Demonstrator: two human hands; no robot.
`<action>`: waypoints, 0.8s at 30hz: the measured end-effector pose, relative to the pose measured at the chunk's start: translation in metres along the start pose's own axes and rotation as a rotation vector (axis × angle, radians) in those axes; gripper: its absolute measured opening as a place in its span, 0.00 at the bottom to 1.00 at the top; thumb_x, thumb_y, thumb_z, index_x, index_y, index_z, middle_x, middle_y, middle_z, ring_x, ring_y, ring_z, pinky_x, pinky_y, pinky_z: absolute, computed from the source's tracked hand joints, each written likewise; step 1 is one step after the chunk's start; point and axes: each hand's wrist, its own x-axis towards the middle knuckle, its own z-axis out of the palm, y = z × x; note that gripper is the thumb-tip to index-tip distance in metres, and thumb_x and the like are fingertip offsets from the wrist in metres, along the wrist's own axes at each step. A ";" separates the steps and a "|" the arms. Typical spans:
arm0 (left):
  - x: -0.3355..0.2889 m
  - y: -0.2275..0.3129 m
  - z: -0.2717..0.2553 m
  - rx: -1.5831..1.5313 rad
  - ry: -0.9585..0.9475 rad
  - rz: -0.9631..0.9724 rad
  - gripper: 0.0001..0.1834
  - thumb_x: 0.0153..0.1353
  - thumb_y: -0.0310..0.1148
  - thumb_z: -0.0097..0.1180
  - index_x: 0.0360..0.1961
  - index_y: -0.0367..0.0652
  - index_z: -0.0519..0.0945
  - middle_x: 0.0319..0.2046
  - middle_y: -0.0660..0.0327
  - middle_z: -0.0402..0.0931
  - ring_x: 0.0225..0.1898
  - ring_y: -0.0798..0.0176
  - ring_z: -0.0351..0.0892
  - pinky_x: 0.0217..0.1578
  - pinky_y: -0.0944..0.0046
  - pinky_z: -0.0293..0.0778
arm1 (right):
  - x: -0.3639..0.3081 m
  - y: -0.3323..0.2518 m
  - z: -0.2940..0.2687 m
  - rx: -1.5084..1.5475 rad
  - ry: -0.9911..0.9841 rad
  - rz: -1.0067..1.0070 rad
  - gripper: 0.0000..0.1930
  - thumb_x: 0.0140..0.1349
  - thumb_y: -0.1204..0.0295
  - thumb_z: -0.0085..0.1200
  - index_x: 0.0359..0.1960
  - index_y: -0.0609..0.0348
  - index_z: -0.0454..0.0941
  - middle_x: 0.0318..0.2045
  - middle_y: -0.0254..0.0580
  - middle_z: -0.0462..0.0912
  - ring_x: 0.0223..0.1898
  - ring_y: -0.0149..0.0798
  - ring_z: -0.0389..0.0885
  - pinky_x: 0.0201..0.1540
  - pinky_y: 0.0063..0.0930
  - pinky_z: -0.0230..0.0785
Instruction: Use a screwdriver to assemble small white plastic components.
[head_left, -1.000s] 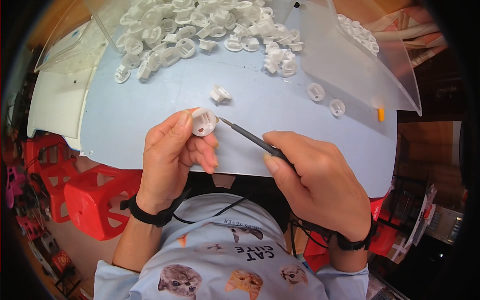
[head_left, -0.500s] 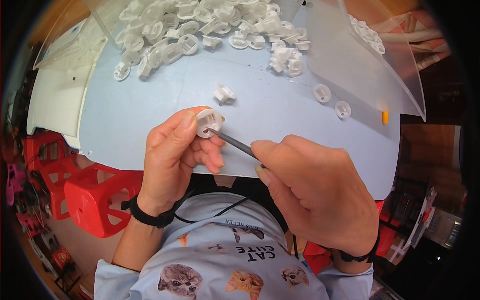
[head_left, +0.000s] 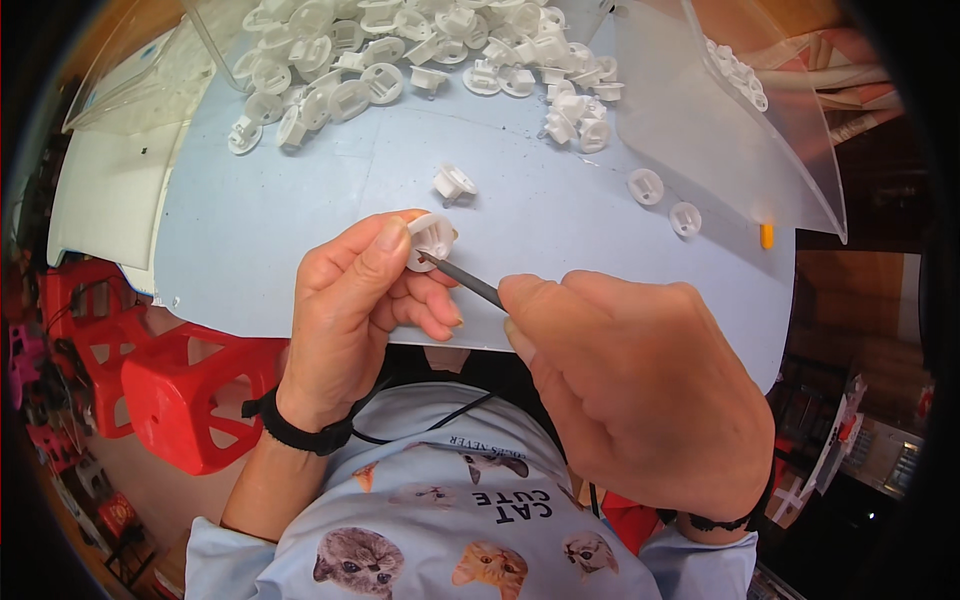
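Observation:
Between the thumb and fingers of my left hand (head_left: pixel 350 290) is a round white plastic part (head_left: pixel 432 236) with slots in its face, tilted toward me. My right hand (head_left: pixel 630 380) grips a thin dark grey rod-shaped tool (head_left: pixel 466 280); its rear end is hidden in the palm. The tool's tip meets the face of the white part near a small dark reddish slot. Just beyond my left fingers, a single white plastic part (head_left: pixel 454 183) lies on the light blue tabletop (head_left: pixel 300 230).
A large heap of similar white parts (head_left: pixel 350 97) covers the far side of the table. Two loose round pieces (head_left: pixel 645 186) and a small orange-yellow object (head_left: pixel 767 236) lie at the right, near a clear plastic panel (head_left: pixel 720 130). Red stools (head_left: pixel 190 400) stand at the left.
The white part in my left hand has turned slightly and shifted a little to the right. My right hand has tilted a bit with the tool, whose tip stays at the part.

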 end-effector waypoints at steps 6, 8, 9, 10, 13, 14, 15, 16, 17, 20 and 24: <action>0.000 -0.001 0.001 0.019 -0.005 0.001 0.20 0.70 0.38 0.44 0.49 0.29 0.74 0.33 0.51 0.79 0.29 0.64 0.82 0.30 0.70 0.80 | -0.001 -0.002 -0.006 -0.080 -0.045 0.038 0.08 0.54 0.80 0.51 0.37 0.62 0.75 0.17 0.46 0.72 0.19 0.52 0.72 0.20 0.39 0.61; 0.000 0.000 0.002 0.013 -0.005 0.004 0.20 0.70 0.38 0.43 0.49 0.29 0.73 0.34 0.51 0.79 0.29 0.64 0.82 0.31 0.70 0.80 | -0.001 -0.002 -0.007 -0.073 -0.054 0.036 0.07 0.54 0.80 0.51 0.35 0.62 0.74 0.17 0.47 0.72 0.19 0.53 0.72 0.21 0.39 0.61; 0.000 0.000 0.003 0.006 -0.002 0.005 0.20 0.70 0.38 0.43 0.49 0.30 0.73 0.35 0.50 0.79 0.30 0.64 0.82 0.31 0.70 0.80 | -0.001 -0.002 -0.007 -0.065 -0.065 0.033 0.06 0.54 0.80 0.50 0.34 0.62 0.73 0.17 0.48 0.71 0.19 0.54 0.71 0.21 0.40 0.61; 0.000 0.000 0.004 0.006 -0.002 0.006 0.20 0.70 0.38 0.43 0.49 0.30 0.73 0.35 0.50 0.79 0.30 0.64 0.82 0.31 0.70 0.80 | -0.001 -0.002 -0.007 -0.065 -0.064 0.033 0.06 0.54 0.80 0.50 0.34 0.62 0.73 0.17 0.48 0.71 0.19 0.54 0.71 0.21 0.40 0.61; 0.001 -0.001 0.006 0.044 0.036 0.000 0.22 0.70 0.39 0.42 0.52 0.28 0.71 0.36 0.49 0.79 0.27 0.65 0.81 0.28 0.70 0.79 | 0.000 -0.001 -0.003 -0.014 -0.005 0.023 0.02 0.54 0.79 0.50 0.29 0.62 0.70 0.16 0.49 0.69 0.19 0.55 0.71 0.21 0.40 0.60; 0.001 -0.001 0.005 0.046 0.036 0.008 0.22 0.70 0.39 0.42 0.52 0.29 0.71 0.36 0.49 0.79 0.28 0.65 0.81 0.29 0.71 0.79 | 0.002 -0.001 -0.002 -0.017 -0.021 0.024 0.02 0.54 0.79 0.49 0.27 0.62 0.69 0.15 0.49 0.68 0.19 0.55 0.70 0.21 0.41 0.60; 0.001 -0.001 0.004 0.049 0.036 0.016 0.22 0.70 0.39 0.41 0.52 0.29 0.71 0.37 0.49 0.79 0.29 0.66 0.81 0.30 0.71 0.79 | 0.004 -0.001 -0.001 -0.020 -0.037 0.026 0.04 0.54 0.79 0.49 0.25 0.62 0.67 0.14 0.49 0.67 0.19 0.55 0.70 0.21 0.41 0.61; 0.001 -0.001 0.004 0.050 0.037 0.015 0.22 0.70 0.39 0.41 0.52 0.29 0.71 0.37 0.49 0.79 0.29 0.66 0.81 0.30 0.71 0.79 | 0.004 -0.002 0.000 -0.018 -0.038 0.025 0.04 0.54 0.79 0.49 0.25 0.62 0.67 0.14 0.49 0.67 0.19 0.55 0.70 0.21 0.41 0.61; 0.001 -0.001 0.005 0.054 0.030 0.011 0.22 0.70 0.39 0.42 0.52 0.29 0.72 0.37 0.50 0.79 0.30 0.66 0.81 0.30 0.72 0.79 | 0.004 -0.002 0.001 -0.003 -0.022 0.021 0.05 0.54 0.79 0.49 0.24 0.61 0.66 0.14 0.49 0.67 0.19 0.55 0.70 0.21 0.41 0.60; 0.000 -0.001 0.006 0.073 0.033 0.011 0.22 0.70 0.40 0.43 0.52 0.29 0.72 0.37 0.51 0.79 0.30 0.68 0.80 0.31 0.73 0.79 | 0.004 -0.001 0.001 0.018 -0.019 0.011 0.06 0.54 0.79 0.49 0.23 0.61 0.65 0.13 0.50 0.66 0.18 0.56 0.70 0.20 0.41 0.60; 0.001 -0.003 0.004 0.072 0.026 0.025 0.19 0.70 0.37 0.46 0.52 0.31 0.73 0.39 0.52 0.79 0.33 0.66 0.82 0.35 0.71 0.80 | 0.006 0.004 0.008 0.063 0.036 -0.005 0.05 0.54 0.79 0.50 0.24 0.61 0.67 0.13 0.51 0.66 0.18 0.58 0.69 0.20 0.42 0.59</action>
